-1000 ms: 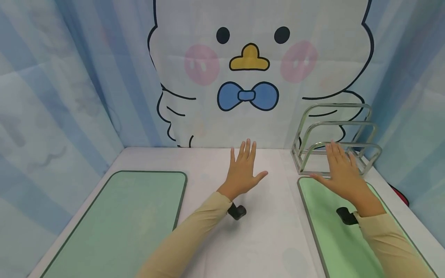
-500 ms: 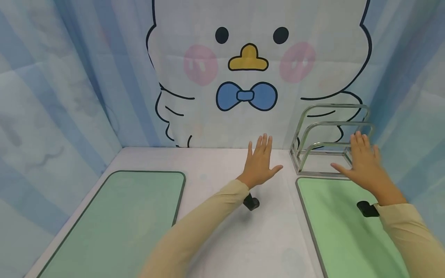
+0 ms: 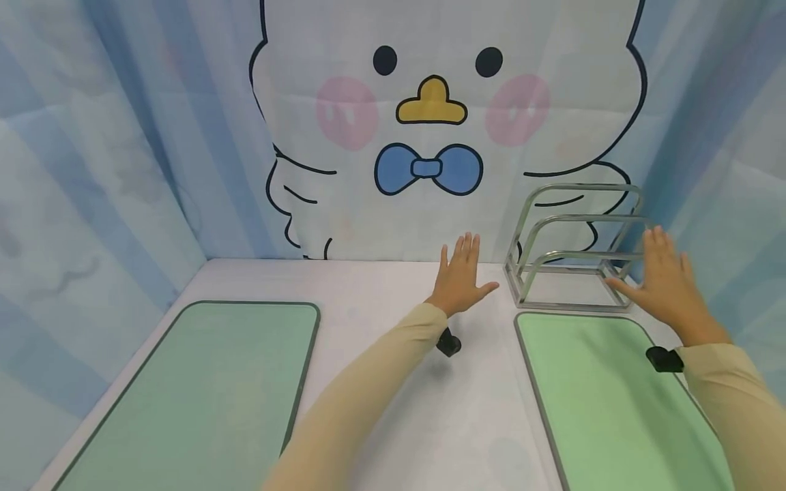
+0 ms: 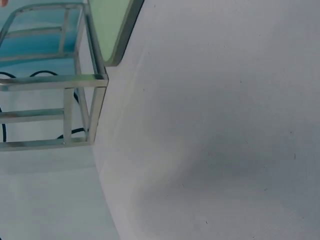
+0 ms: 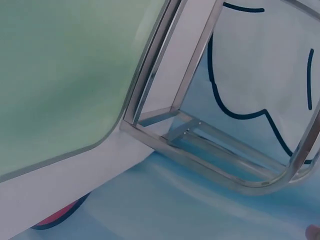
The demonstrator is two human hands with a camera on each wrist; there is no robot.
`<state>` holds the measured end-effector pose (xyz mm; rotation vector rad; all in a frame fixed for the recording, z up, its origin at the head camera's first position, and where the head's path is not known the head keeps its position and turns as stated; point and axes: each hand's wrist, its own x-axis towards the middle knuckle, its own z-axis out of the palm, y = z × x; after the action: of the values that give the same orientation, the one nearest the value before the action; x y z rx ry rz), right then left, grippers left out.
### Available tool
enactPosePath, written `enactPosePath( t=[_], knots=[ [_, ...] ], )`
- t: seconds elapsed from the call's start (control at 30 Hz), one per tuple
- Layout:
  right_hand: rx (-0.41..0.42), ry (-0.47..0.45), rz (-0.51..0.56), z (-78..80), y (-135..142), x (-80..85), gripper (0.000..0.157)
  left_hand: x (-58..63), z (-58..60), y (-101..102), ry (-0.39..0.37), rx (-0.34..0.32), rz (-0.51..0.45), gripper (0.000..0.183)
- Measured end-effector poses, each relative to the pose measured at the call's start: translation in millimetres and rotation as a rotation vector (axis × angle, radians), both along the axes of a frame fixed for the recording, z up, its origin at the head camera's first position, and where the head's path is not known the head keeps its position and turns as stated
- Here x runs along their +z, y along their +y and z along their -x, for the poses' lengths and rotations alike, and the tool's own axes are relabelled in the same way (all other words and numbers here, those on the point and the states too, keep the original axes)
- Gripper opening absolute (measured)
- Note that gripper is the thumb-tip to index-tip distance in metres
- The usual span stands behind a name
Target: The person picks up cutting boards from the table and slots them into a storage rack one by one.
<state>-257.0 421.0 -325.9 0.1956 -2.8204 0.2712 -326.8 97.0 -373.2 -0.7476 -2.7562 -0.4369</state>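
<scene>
My left hand [image 3: 462, 278] hovers palm-down over the white table, left of the metal rack, fingers straight and thumb spread, holding nothing. My right hand [image 3: 669, 290] is stretched out the same way at the right end of the metal rack [image 3: 574, 256], overlapping its edge in the head view. The rack has several arched silver bars and stands at the back right of the table. In the right wrist view, the rack [image 5: 210, 172] fills the right side, and only a fingertip [image 5: 313, 232] shows at the lower right corner.
A green board [image 3: 608, 389] with a grey rim lies in front of the rack. Another green board [image 3: 202, 389] lies on the left of the white table [image 3: 473, 416]. A curtain [image 3: 430, 225] with a cartoon bird hangs behind the table's back edge.
Both hands have moved to the right and slightly farther forward, the right one going from in front of the rack to its right end. The head view has turned slightly right.
</scene>
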Motion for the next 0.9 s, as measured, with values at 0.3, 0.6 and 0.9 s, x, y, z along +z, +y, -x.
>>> enactPosePath(
  t=[0.3, 0.6, 0.9],
  knots=[
    [-0.006, -0.007, 0.071, 8.3, 8.7, 1.4, 0.101, -6.7, 6.3, 3.0, -0.210, -0.044, -0.250, 0.093],
    [-0.012, -0.050, 0.210, 13.6, 11.0, -0.9, 0.098, -4.7, 3.6, 11.6, -0.360, -0.118, -0.451, 0.090],
    [-0.086, -0.117, 0.319, 19.5, 16.3, -4.1, 0.100, 1.7, 0.5, 29.3, -0.437, -0.139, -0.564, 0.090]
  ],
)
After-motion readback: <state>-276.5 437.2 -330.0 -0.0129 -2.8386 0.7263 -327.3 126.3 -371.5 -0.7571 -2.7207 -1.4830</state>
